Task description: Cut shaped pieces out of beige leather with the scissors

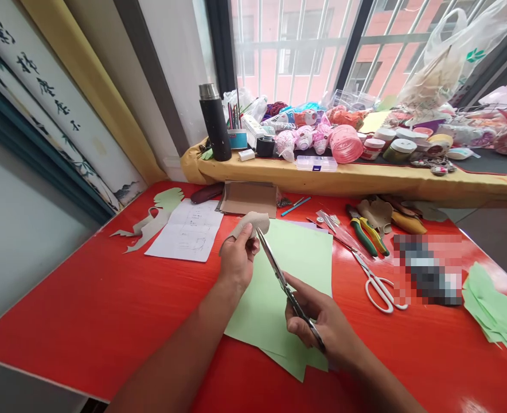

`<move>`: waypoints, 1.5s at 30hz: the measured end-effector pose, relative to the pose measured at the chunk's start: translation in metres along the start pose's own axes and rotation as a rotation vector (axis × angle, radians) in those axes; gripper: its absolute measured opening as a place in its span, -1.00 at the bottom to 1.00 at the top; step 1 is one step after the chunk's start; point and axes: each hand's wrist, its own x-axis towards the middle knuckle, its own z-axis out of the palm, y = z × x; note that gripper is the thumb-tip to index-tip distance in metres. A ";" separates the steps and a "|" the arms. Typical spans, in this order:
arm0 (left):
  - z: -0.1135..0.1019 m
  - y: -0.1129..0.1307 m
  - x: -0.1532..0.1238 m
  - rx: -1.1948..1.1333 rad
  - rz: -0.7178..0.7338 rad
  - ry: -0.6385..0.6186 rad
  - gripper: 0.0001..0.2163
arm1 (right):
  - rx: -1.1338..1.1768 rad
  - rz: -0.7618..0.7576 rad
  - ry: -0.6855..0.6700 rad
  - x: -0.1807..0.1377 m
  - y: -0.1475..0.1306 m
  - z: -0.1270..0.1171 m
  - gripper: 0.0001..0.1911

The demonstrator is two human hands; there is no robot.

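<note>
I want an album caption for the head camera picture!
Silver scissors in the right hand, a beige piece in the left hand, above green paper on a red table.

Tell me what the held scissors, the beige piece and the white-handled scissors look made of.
Held scissors, right hand: probably steel blades, silvery and shiny; the dark handles' material is unclear.
Beige piece, left hand: matte and curved, perhaps leather or thick paper; the look leaves it open.
White-handled scissors: silvery blades suggest metal; smooth, white handles suggest plastic.

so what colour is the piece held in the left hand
The piece in the left hand is greyish beige, as the head view shows.
</note>
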 end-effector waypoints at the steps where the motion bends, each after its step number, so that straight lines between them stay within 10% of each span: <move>1: 0.000 0.002 0.001 -0.008 0.011 0.004 -0.63 | -0.008 0.014 -0.011 0.000 0.001 0.000 0.10; 45: 0.006 -0.001 -0.015 0.127 0.049 -0.214 -0.56 | -0.031 -0.012 0.064 0.000 -0.004 -0.007 0.13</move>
